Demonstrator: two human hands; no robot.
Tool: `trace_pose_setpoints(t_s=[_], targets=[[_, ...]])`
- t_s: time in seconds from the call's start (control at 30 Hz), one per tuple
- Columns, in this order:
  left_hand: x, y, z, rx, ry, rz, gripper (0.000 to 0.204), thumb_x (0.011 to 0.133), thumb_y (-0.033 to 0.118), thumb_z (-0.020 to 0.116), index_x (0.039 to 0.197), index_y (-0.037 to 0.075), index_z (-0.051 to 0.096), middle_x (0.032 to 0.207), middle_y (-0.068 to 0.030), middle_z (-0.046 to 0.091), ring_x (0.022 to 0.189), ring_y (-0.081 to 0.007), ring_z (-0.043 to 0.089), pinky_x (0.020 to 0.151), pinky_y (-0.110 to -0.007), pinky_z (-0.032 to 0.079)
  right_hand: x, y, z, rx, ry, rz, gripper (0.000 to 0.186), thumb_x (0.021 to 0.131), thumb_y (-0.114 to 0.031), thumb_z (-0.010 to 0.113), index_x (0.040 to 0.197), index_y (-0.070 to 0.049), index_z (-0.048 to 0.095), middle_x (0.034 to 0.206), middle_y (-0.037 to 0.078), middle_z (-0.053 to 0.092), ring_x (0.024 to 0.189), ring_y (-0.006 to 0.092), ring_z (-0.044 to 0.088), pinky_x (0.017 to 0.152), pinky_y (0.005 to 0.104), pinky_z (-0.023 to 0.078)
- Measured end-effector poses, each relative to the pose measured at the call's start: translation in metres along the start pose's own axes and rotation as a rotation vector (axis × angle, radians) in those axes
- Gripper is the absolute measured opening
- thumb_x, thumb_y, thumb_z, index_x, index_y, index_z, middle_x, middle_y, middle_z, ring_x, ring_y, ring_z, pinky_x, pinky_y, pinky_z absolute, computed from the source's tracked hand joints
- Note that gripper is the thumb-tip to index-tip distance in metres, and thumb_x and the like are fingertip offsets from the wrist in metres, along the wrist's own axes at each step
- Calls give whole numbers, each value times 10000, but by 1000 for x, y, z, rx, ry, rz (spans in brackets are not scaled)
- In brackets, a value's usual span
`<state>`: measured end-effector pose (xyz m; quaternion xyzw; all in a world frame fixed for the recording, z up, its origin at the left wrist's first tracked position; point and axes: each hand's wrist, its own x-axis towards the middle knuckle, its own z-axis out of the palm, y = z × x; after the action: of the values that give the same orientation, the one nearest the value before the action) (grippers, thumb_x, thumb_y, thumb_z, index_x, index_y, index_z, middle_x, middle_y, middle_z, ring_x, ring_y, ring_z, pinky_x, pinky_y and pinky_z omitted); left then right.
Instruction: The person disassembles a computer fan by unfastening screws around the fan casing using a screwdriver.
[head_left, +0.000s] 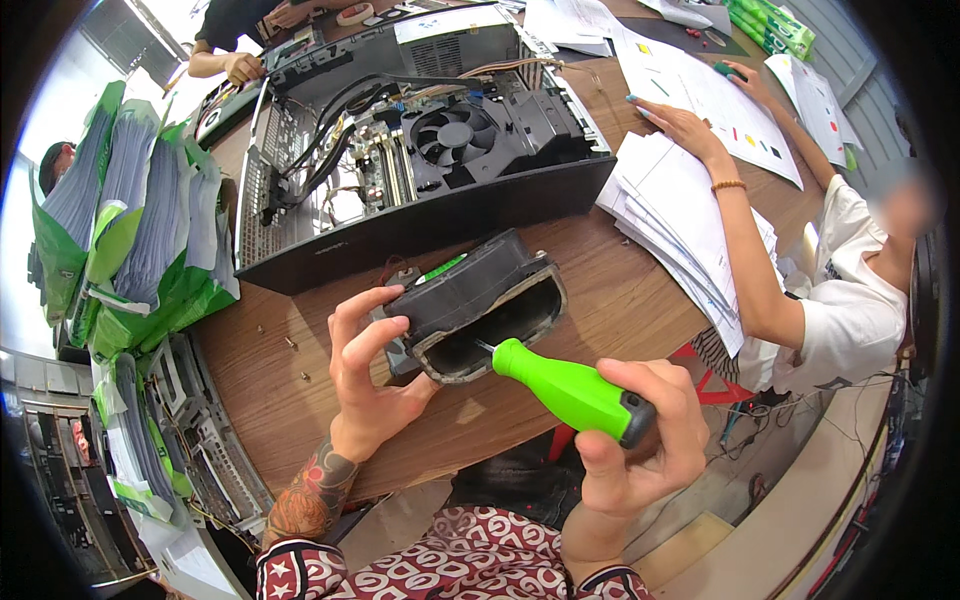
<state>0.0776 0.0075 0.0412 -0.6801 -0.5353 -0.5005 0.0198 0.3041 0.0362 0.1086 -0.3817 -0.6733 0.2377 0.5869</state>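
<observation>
My left hand (372, 375) grips a black plastic fan duct (465, 295) with a wide open mouth and a green label on top, held over the near part of the wooden table. A grey metal part shows behind its left side, partly covered by my fingers. In my right hand (645, 450) is a screwdriver with a green handle (555, 388) and a dark end cap. Its thin shaft points left into the duct's mouth; the tip is hidden inside. Just beyond the duct lies an opened black computer case (430, 228) with a round cooling fan (453, 137) and cables inside.
Several loose screws (291, 343) lie on the table (270, 395) at left. Green-wrapped paper stacks (130, 210) stand at the left edge. A co-worker's hand (685, 128) rests on paper sheets (690, 95) at right, beside a paper pile (670, 215). Another person's hand (243, 68) is at the far left.
</observation>
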Motion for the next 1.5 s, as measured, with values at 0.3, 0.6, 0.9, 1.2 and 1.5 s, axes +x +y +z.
trace_pose_setpoints(t_s=[0.3, 0.6, 0.9, 1.2, 1.5], targets=[[-2, -1, 0, -42, -6, 16, 737, 599, 81, 919, 1196, 153, 493, 1264, -207, 549, 1044, -338, 573, 822, -421, 492, -1, 1, 0, 18, 12, -23, 482, 757, -396, 859, 987, 3, 714, 810, 109, 666, 680, 216, 645, 566, 288, 499], [-8, 1, 0, 9, -9, 22, 636, 506, 64, 852, 1077, 157, 588, 1205, -177, 581, 1013, -347, 576, 797, -447, 439, -7, 6, 1, -4, 22, 17, 505, 795, -439, 808, 968, 25, 705, 786, 116, 653, 673, 220, 621, 592, 297, 477], [2, 15, -5, 102, -184, 180, 393, 672, 178, 807, 1022, 274, 656, 1171, -98, 613, 1008, -275, 603, 808, -418, 428, -21, 16, -37, -171, 155, 78, 476, 944, -400, 557, 944, 75, 590, 862, 106, 502, 790, 180, 484, 691, 285, 361], [5, 29, -6, 58, -247, 150, 387, 727, 191, 777, 1080, 322, 686, 1199, -78, 609, 1071, -265, 581, 880, -410, 432, -28, 18, -67, 85, 440, 50, 426, 1020, -389, 416, 954, 16, 529, 853, 74, 399, 673, 153, 366, 586, 267, 289], [4, 30, -5, 86, -252, 155, 359, 730, 179, 764, 1059, 310, 708, 1220, -83, 605, 1095, -264, 571, 895, -395, 425, -27, 13, -56, 153, 335, -80, 460, 1010, -433, 423, 958, 17, 502, 840, 53, 358, 720, 141, 342, 570, 269, 267]])
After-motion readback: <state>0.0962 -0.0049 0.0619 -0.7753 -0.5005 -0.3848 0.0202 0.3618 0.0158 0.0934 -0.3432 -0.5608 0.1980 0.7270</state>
